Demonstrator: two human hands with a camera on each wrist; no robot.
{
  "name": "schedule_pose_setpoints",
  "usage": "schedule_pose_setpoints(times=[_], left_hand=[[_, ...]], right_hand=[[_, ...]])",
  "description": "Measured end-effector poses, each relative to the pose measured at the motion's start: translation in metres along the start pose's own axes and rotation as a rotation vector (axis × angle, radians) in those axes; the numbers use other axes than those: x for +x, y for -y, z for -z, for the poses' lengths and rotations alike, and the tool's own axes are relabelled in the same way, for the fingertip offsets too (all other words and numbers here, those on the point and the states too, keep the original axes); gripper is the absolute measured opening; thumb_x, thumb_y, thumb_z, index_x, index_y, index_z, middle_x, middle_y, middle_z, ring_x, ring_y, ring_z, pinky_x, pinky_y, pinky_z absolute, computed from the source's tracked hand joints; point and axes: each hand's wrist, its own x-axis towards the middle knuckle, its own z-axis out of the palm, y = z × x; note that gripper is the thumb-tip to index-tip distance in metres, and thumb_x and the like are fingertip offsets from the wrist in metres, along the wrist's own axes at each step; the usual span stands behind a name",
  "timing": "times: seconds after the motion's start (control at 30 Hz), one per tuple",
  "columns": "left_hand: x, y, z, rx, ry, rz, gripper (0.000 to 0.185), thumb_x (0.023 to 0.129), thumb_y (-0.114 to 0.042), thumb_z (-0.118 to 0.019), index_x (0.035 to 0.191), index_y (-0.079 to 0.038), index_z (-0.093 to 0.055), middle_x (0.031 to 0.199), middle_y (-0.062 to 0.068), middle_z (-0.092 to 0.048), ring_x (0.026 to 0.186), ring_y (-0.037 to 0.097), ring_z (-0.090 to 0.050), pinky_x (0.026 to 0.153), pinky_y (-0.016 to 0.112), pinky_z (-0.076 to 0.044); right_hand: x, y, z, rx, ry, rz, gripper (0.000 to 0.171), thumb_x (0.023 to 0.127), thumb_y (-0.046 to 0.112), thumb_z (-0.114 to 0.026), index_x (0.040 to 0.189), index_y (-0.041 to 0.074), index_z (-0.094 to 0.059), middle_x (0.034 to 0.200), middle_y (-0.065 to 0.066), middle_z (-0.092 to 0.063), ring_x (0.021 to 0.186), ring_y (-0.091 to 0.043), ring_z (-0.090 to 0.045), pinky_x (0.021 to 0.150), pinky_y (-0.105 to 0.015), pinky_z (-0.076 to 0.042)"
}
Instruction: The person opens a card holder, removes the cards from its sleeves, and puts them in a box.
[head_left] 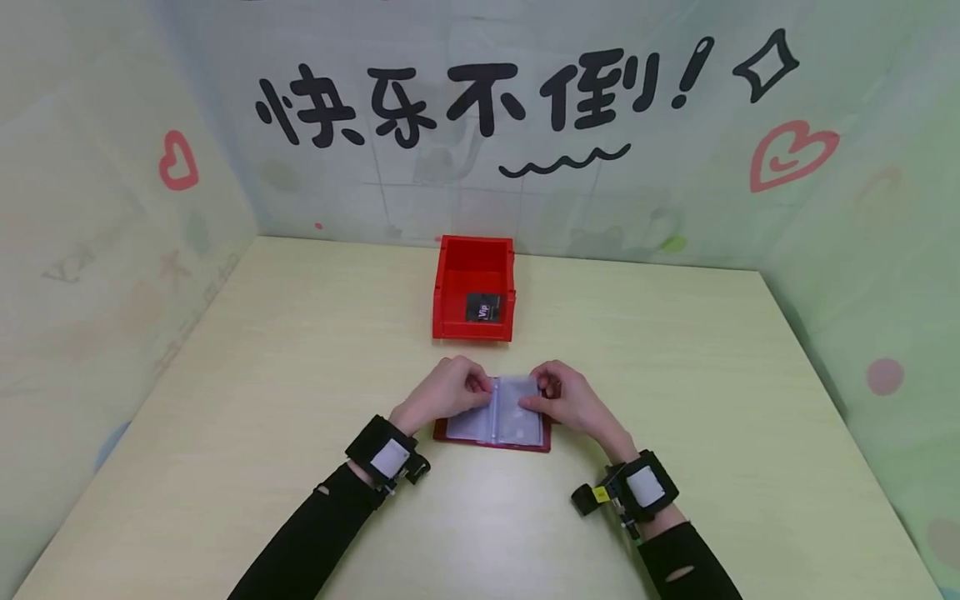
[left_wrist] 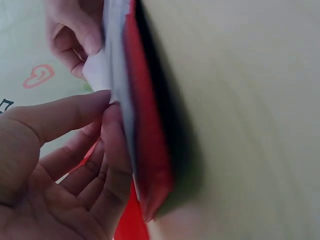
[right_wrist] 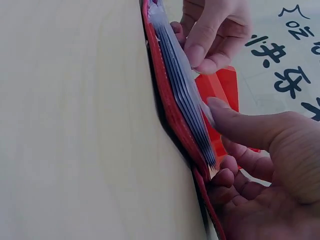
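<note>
A red-covered card holder [head_left: 550,437] lies spread out on the table, its clear plastic sleeves [head_left: 516,421] facing up. At the top edge near the spine, my left hand [head_left: 456,388] pinches a sleeve between thumb and forefinger. My right hand [head_left: 566,400] grips the right side, thumb on the top sleeve and fingers curled at the cover's edge. The right wrist view shows the stacked sleeves [right_wrist: 182,87] fanned slightly apart. In the left wrist view the red cover [left_wrist: 150,135] is seen edge-on. Whether a card sits between the pinching fingers cannot be told.
Beyond the card holder stands a red open bin [head_left: 474,331], with a black card [head_left: 483,307] marked "Vip" inside. The pale wooden table [head_left: 300,350] is bordered by printed fabric walls at the back and sides.
</note>
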Motion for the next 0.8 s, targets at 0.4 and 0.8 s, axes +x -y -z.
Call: schedule_pose_setpoints(times=[0.4, 0.8], left_hand=[[0.0, 0.012, -0.006, -0.074, 0.02, -0.007, 0.019, 0.098, -0.02, -0.065, 0.106, -0.008, -0.078, 0.087, 0.005, -0.07, 0.079, 0.015, -0.056, 0.068, 0.024, -0.045], [0.004, 0.015, -0.008, -0.137, 0.056, 0.016, 0.04, 0.1, -0.045, -0.057, 0.09, -0.01, -0.074, 0.084, 0.004, -0.062, 0.084, 0.017, -0.056, 0.067, 0.026, -0.041]], right_hand=[[0.0, 0.0, -0.002, 0.192, 0.034, -0.04, 0.03, 0.108, 0.02, -0.044, 0.12, -0.003, -0.059, 0.104, -0.015, -0.05, 0.098, -0.025, -0.048, 0.078, -0.03, -0.041], [-0.003, 0.004, -0.009, 0.076, 0.065, 0.071, 0.037, 0.1, 0.018, -0.059, 0.135, 0.005, -0.063, 0.11, -0.017, -0.053, 0.1, -0.023, -0.045, 0.08, -0.031, -0.038]])
